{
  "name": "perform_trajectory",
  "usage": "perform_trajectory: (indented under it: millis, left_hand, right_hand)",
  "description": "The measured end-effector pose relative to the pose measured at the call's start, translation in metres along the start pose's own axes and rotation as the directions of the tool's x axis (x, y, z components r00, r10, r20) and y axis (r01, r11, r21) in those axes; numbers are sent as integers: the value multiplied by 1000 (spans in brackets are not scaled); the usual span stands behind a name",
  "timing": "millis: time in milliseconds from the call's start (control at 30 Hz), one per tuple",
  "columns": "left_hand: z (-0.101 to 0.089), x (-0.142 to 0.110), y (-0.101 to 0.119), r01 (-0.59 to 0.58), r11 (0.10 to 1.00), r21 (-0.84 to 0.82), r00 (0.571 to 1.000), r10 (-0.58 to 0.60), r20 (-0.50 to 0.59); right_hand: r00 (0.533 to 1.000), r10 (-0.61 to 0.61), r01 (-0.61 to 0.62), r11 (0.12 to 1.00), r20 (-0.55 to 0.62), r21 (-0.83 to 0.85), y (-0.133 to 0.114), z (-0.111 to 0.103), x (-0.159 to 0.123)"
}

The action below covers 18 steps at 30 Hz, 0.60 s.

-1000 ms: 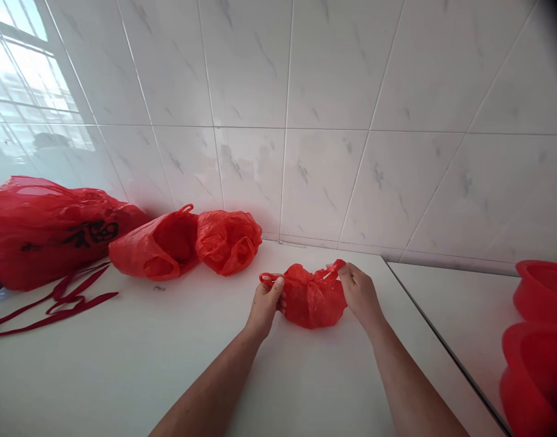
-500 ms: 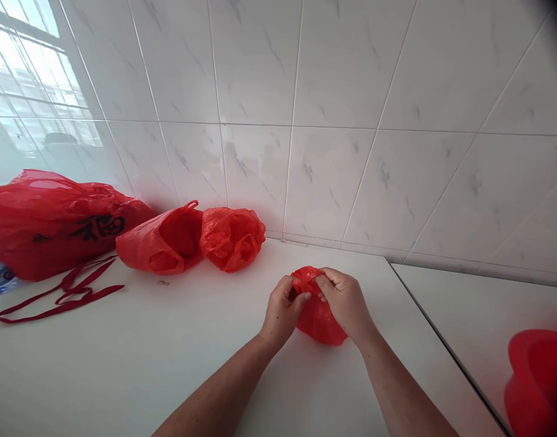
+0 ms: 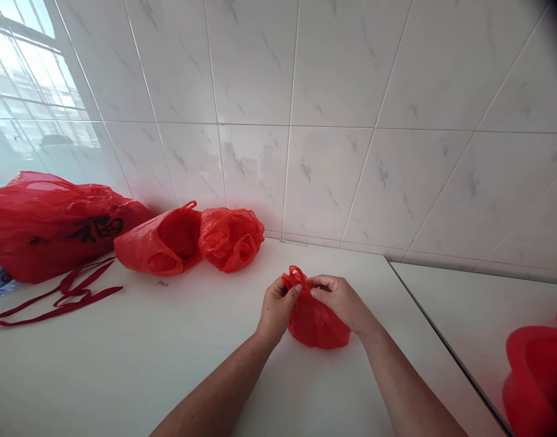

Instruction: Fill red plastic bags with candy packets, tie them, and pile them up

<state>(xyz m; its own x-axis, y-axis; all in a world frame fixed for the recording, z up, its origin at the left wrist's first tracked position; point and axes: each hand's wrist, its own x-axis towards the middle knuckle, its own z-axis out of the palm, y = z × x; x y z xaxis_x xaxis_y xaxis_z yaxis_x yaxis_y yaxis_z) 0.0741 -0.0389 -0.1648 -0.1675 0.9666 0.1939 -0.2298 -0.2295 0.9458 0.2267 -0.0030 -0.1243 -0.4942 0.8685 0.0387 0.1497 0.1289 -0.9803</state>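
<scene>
A small red plastic bag sits on the white counter in front of me, bulging with something I cannot see. My left hand pinches its handles at the top left. My right hand pinches the handles from the right, fingers closed on the plastic. Both hands meet above the bag's neck, where a loop of handle sticks up.
Along the tiled wall lie two more small red bags and a large red bag with black print. Dark red straps trail on the counter at left. Red basins stand at the right edge.
A second ago my hands held the two handles pulled apart to either side. They have come together over the top of the bag, and a loop now stands up between them.
</scene>
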Motion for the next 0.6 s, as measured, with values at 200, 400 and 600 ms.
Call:
perform_trajectory:
  millis: [200,400,600]
  left_hand:
    - [-7,8,-10,139,937,-321,990,-133,43]
    - [-16,14,-23,203,900,-387,976,-219,1]
    - [-21,16,-24,204,936,-286,973,-226,-48]
  right_hand:
    - [1000,26,-26,998,7,55,16,-3,7]
    - [999,14,-26,956,43,293,27,-9,10]
    - [995,9,-23,990,100,139,21,-7,5]
